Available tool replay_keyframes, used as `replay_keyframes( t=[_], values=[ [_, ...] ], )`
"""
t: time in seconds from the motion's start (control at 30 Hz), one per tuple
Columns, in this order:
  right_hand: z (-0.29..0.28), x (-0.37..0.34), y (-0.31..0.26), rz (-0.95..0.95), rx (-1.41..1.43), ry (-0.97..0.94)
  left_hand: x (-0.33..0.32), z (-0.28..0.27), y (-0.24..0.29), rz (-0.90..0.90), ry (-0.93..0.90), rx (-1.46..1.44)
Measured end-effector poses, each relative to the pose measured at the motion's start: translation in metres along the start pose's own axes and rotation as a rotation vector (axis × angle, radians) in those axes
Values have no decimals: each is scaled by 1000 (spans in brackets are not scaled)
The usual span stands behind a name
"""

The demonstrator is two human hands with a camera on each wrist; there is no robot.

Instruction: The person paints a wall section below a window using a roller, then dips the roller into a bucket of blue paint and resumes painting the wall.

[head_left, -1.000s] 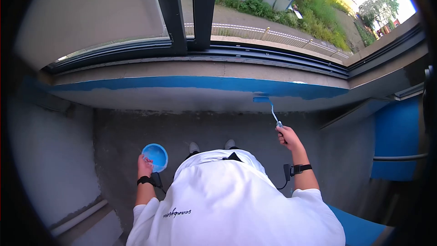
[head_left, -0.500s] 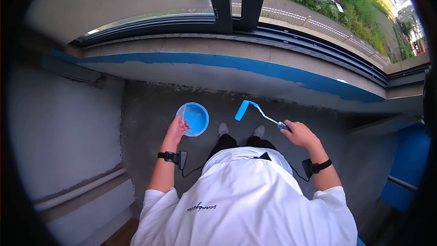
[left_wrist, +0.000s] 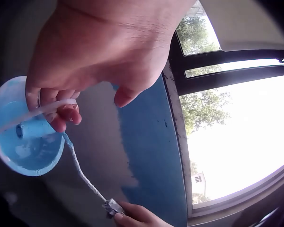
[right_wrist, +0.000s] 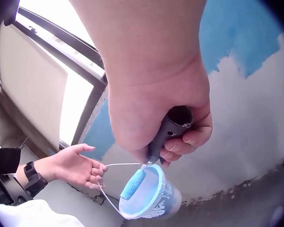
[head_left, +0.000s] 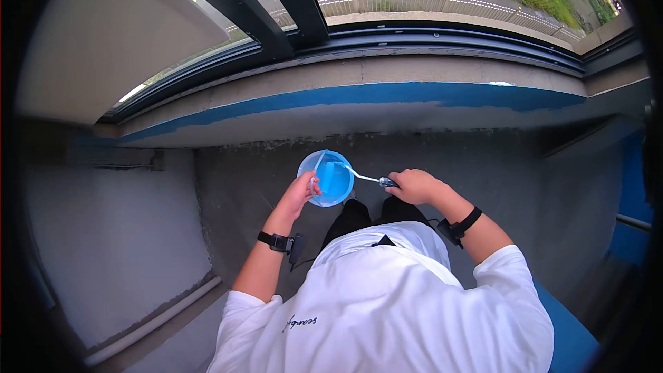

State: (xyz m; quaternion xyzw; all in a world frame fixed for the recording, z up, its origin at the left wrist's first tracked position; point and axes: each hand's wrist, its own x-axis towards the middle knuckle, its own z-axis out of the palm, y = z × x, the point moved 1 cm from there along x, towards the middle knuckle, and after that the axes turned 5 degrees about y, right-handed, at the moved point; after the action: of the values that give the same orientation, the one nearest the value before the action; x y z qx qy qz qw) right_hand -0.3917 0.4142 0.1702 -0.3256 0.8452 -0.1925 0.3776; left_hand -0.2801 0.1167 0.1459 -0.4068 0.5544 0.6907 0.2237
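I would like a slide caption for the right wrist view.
Right hand grips the roller handle while left hand holds the bucket by its bail.

Left hand (head_left: 300, 192): at the left rim of the bucket (right_wrist: 173, 202); fingers hooked, thumb extended. Right hand (head_left: 412, 186): right of the bucket, apart from it; fingers wrapped in a grip. Left forearm (head_left: 259, 273) and right forearm (head_left: 490, 238): angled inward toward the bucket.

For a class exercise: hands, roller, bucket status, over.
Left hand holds bucket by bail. Right hand grips roller handle. Roller head at bucket's mouth. No obstruction seen.
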Motion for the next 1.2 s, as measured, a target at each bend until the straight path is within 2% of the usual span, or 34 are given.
replay_keyframes(
  t=[0.17,0.3,0.43,0.53,0.7,0.8,0.87,1.1,1.2],
  values=[
    [18,16,1,15,-122,-20,-7,34,8,-17,-65,79],
    [32,25,0,25,-116,16,-17,56,17,58,-102,193],
    [22,17,-5,82,-194,-3,-15,60,19,187,-101,422],
    [9,6,-8,93,-280,-72,-15,55,26,136,-44,385],
    [-27,-40,-13,120,-348,-137,-22,67,32,152,-58,350],
    [-28,-65,-3,164,-299,-37,-25,69,34,152,-79,389],
    [-22,-74,10,103,-270,88,-28,71,37,143,-87,388],
    [10,-83,23,75,-23,165,-44,79,49,200,-102,345],
    [21,-79,25,101,-4,174,-53,76,59,203,-134,265]
  ],
)
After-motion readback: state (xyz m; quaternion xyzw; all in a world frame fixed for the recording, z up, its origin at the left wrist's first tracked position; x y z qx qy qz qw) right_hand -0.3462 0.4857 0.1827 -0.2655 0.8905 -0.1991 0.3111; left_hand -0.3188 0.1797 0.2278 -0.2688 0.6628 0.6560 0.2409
